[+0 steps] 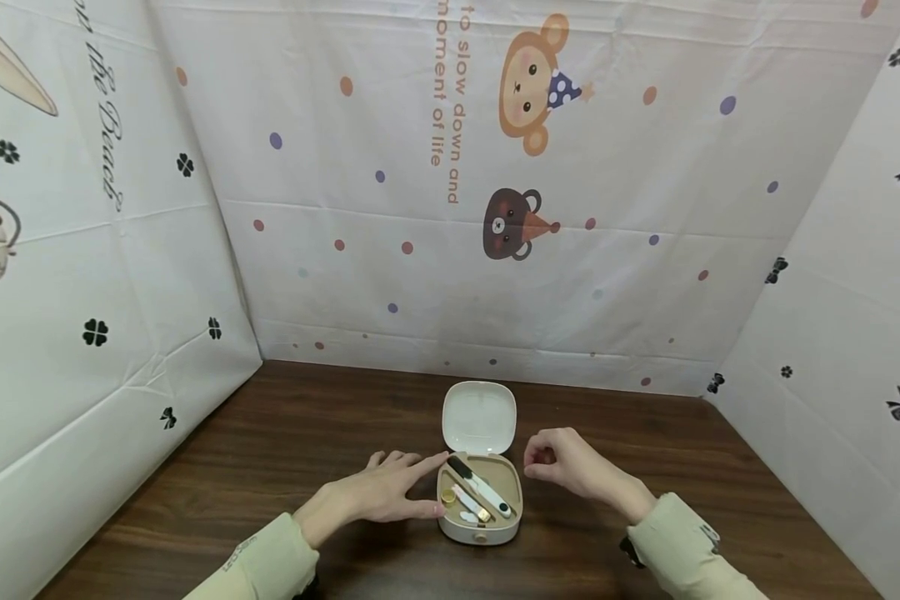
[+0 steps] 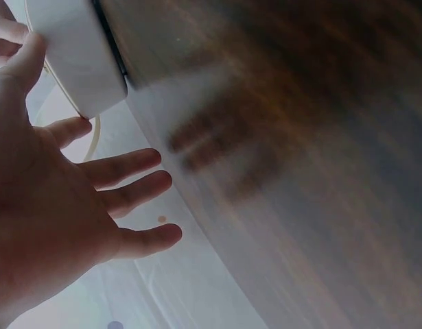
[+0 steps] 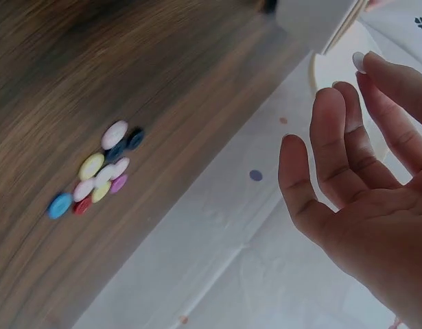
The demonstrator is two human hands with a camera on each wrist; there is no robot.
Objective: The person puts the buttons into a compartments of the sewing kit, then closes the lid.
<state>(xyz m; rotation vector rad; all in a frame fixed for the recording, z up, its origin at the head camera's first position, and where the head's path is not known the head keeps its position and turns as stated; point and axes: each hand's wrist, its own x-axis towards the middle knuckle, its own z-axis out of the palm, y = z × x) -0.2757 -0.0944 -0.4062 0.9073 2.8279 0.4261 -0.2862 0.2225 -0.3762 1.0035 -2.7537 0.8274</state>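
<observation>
A white box (image 1: 504, 531) with a tan inner tray stands on the table, its lid (image 1: 480, 417) raised at the back. Across the tray lies a long white tool with a black end (image 1: 487, 492). Beside it are a small gold ring-like piece (image 1: 448, 497) and a white strip with a gold end (image 1: 474, 505). My left hand (image 1: 392, 490) spreads its fingers at the box's left side, thumb and index fingertip at the rim. To the right of the box, my right hand (image 1: 572, 465) pinches a small white button (image 3: 359, 62) between thumb and index finger.
Several coloured buttons (image 3: 92, 168) lie in a loose cluster on the dark wooden table (image 1: 307, 417), seen in the right wrist view. White printed cloth (image 1: 420, 283) walls the table at the back and both sides.
</observation>
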